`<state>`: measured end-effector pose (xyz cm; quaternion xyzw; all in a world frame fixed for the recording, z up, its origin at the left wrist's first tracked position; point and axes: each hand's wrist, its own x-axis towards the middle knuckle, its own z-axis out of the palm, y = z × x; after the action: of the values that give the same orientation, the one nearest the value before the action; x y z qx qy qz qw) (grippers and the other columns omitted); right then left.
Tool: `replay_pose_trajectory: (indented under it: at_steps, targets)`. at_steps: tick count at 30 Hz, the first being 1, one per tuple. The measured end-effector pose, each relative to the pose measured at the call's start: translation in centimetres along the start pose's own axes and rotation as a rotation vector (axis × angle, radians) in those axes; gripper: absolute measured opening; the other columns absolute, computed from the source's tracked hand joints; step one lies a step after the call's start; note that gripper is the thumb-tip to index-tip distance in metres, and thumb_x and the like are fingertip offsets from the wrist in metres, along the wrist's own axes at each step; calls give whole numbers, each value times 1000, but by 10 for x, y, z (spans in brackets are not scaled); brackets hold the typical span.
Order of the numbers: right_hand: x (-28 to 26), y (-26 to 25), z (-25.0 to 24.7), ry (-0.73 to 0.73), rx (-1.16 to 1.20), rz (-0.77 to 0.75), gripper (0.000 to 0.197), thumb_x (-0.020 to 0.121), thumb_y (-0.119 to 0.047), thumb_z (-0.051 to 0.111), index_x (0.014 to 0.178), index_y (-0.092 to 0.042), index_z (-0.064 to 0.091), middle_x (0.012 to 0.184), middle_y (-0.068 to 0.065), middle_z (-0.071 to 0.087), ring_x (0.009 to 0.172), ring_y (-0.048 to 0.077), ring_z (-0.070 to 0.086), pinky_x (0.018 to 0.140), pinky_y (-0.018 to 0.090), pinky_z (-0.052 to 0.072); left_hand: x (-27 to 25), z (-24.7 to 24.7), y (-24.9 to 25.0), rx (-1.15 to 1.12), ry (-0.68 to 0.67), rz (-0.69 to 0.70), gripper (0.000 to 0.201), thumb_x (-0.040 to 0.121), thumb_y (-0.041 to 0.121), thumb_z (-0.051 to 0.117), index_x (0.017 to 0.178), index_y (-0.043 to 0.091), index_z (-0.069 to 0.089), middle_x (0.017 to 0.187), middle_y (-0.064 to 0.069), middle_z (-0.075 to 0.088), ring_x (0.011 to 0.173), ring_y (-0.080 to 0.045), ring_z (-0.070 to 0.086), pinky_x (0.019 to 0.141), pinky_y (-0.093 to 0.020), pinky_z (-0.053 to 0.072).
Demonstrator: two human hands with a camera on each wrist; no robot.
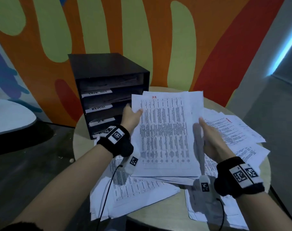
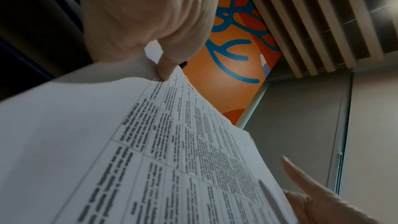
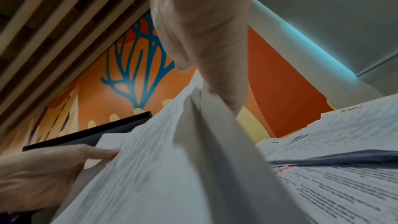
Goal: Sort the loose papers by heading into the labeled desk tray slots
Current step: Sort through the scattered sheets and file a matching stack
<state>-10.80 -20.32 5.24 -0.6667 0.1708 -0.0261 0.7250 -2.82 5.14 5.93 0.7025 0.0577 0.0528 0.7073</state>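
I hold up a stack of printed sheets headed "HR" in red [image 1: 165, 130] over the round table [image 1: 167, 219]. My left hand [image 1: 133, 114] pinches its left edge, thumb on top [image 2: 165, 67]. My right hand [image 1: 207, 135] holds the right edge, with the thumb up along the sheet and the fingers hidden behind it. The stack [image 3: 150, 168] fills both wrist views. The black desk tray [image 1: 108, 67] stands at the back left just beyond my left hand, its white slot labels facing me. The label reading "HR" [image 1: 102, 121] is third from the top.
Loose printed sheets lie spread on the table at the right [image 1: 233, 130], one headed in red, and at the lower left [image 1: 133, 194]. A painted wall rises right behind the tray. A white table [image 1: 8, 117] stands apart at the far left over dark floor.
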Motion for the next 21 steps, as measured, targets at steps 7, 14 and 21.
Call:
replay_pose_trajectory:
  at_steps: [7, 14, 21]
  targets:
    - [-3, 9, 6, 27, -244, -146, 24, 80, 7, 70, 101, 5, 60, 89, 15, 62, 78, 26, 58, 62, 30, 46, -3, -7, -10, 96, -113, -27, 44, 85, 24, 74, 114, 13, 43, 106, -5, 61, 93, -18, 62, 79, -35, 53]
    - [6, 14, -26, 130, -278, -131, 21, 83, 11, 62, 72, -4, 53, 72, 11, 53, 65, 25, 49, 55, 28, 37, 10, -103, -30, 906, -202, -77, 25, 84, 15, 74, 83, 14, 49, 84, -14, 52, 72, -23, 51, 63, -31, 39]
    - [13, 22, -23, 156, -270, -89, 19, 82, 9, 66, 99, 7, 58, 77, 12, 57, 72, 27, 51, 63, 30, 41, 4, -127, -56, 1260, -214, -70, 55, 70, 14, 81, 115, 2, 53, 118, -15, 53, 97, -30, 59, 78, -40, 55]
